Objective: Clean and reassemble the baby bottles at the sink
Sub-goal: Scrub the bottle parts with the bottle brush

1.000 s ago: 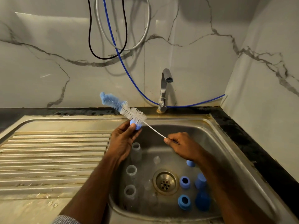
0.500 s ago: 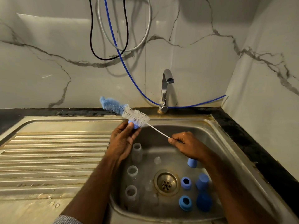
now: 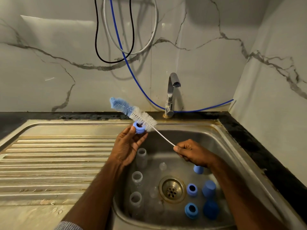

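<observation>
Head view, over the sink (image 3: 235, 146). My left hand (image 3: 127, 146) is raised over the far-left rim of the basin, thumb and fingers curled to pinch a blue collar ring (image 3: 139, 128), its hole facing up and toward me. My right hand (image 3: 193, 154) sits lower and nearer, over the basin, fingers closed tight round the thin white handle of the bottle brush (image 3: 132, 112).

Key relation: the brush's long axis runs on a diagonal from the right hand up and far-left; the white bristles lie just against the ring's far-right edge, touching or all but, and the blue tip overshoots beyond it toward the wall. The ring is at the bristle section, not the tip. I judge the scrub of this ring is in hand; working the bristles through its hole would mean motion along that same diagonal, the left hand turning the ring to meet it.

In the basin: three clear bottles (image 3: 137, 177) down the left side, open mouths up; clear teats near the drain (image 3: 172, 190), faint; two more blue rings (image 3: 191, 189) and blue caps (image 3: 209, 188) on the right. Tap (image 3: 172, 92) at far centre, no water visible. Nothing reassembled yet, by my reading
</observation>
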`<state>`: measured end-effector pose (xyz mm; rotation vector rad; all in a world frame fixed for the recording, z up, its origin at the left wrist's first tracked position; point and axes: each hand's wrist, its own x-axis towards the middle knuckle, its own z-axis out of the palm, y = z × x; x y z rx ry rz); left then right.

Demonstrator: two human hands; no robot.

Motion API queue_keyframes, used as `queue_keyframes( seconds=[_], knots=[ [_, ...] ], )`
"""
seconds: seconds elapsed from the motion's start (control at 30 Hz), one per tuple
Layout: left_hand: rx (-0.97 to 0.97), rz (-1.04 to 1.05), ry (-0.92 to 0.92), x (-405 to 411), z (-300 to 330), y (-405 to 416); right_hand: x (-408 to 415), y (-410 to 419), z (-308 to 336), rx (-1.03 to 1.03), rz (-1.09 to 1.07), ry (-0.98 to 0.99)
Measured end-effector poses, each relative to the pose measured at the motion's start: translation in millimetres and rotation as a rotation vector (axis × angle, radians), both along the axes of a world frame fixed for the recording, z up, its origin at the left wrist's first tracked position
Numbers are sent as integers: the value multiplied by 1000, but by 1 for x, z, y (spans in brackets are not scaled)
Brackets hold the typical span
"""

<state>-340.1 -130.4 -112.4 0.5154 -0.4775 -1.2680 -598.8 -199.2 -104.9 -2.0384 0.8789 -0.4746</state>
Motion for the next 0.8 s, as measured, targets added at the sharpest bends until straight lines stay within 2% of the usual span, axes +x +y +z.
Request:
queue_keyframes(
  seconds=[0.13, 0.27, 0.47, 0.63, 0.8],
  knots=[
    [45, 24, -44, -5, 1, -1, 9, 4, 2, -97, -32, 29],
    [54, 102, -77, 4, 4, 1, -14, -3, 7, -94, -21, 92],
    [74, 24, -514, -22, -2, 3, -4, -1, 4, -194, -96, 95],
    [84, 23, -914, -35, -18, 0, -49, -16, 11, -59, -191, -8],
    [43, -26, -1443, -62, -35, -21, -79, -25, 1, 31, -307, -10]
  ],
)
